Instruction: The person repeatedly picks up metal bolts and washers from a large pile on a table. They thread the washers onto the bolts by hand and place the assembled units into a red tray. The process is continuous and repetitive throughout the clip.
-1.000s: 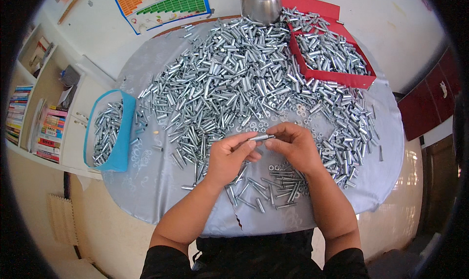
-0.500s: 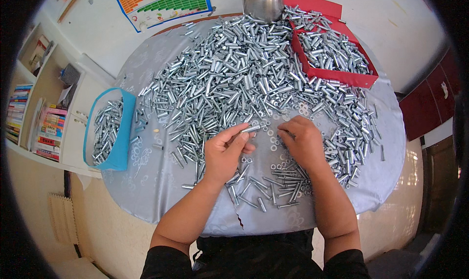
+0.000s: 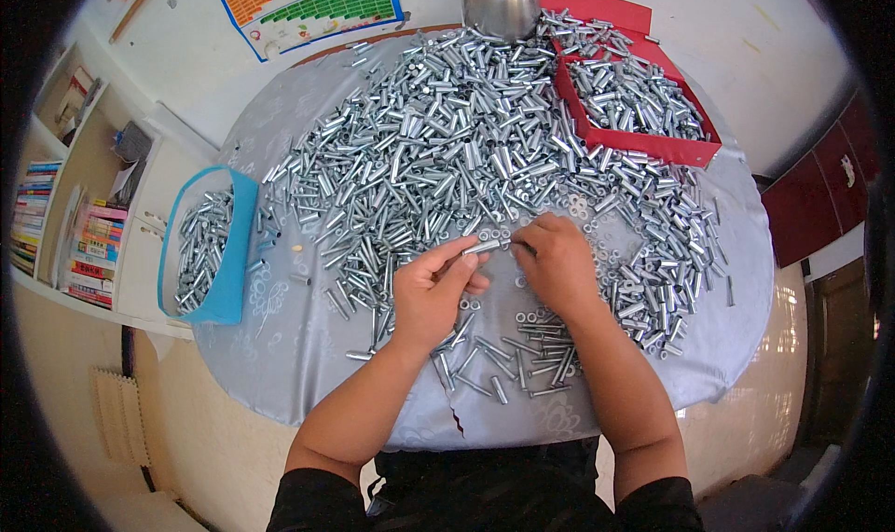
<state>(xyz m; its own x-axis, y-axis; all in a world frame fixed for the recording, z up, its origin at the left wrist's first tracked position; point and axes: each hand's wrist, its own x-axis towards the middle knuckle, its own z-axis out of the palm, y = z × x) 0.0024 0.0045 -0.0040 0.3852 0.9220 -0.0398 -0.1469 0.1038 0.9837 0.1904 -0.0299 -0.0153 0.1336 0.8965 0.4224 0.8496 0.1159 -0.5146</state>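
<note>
My left hand (image 3: pixel 429 294) pinches a short silver metal sleeve (image 3: pixel 483 247) between thumb and fingertips, its free end pointing right. Close to that end, my right hand (image 3: pixel 559 263) has its thumb and fingers pressed together. Whatever it may hold is hidden by the fingers. Between and beyond the hands lie loose washers and nuts (image 3: pixel 578 206). A broad heap of silver sleeves and bolts (image 3: pixel 419 140) spreads behind both hands. Nearer my body, a small group of long bolts (image 3: pixel 555 359) lies below the right wrist.
A blue fabric bin (image 3: pixel 239 262) of metal parts stands at the table's left. At the back right sits a red box (image 3: pixel 643 142), also full of parts, near a steel pot (image 3: pixel 502 8). A silvery cloth (image 3: pixel 298 364) covers the round table. Bookshelves (image 3: pixel 130 243) stand left.
My right hand has moved left, from over the washers to near the sleeve's end. The left hand stays almost in place, still pinching the sleeve.
</note>
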